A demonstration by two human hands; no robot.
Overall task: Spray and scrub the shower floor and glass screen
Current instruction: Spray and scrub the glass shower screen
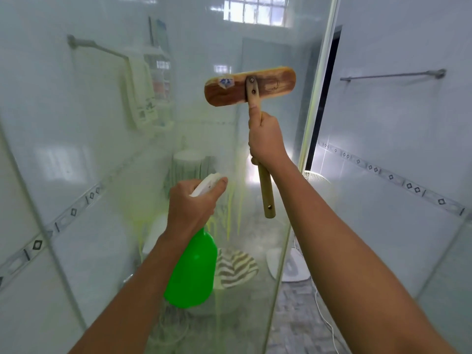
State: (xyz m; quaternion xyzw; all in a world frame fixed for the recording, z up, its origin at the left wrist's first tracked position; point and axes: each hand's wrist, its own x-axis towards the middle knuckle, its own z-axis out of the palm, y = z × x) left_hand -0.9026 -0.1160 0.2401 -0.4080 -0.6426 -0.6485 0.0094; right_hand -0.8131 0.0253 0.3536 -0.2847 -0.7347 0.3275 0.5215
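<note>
A glass shower screen fills the view in front of me, with yellow-green cleaner running down it in streaks near the middle. My left hand grips a green spray bottle by its white trigger head, nozzle aimed at the glass. My right hand grips the wooden handle of a scrub brush, thumb up along the handle. The brush's wooden block is held high with its bristle side against the glass.
The screen's metal edge frame runs down right of the brush. A towel rail is on the right tiled wall. Behind the glass are a towel on a rail, a striped mat and a white fan base.
</note>
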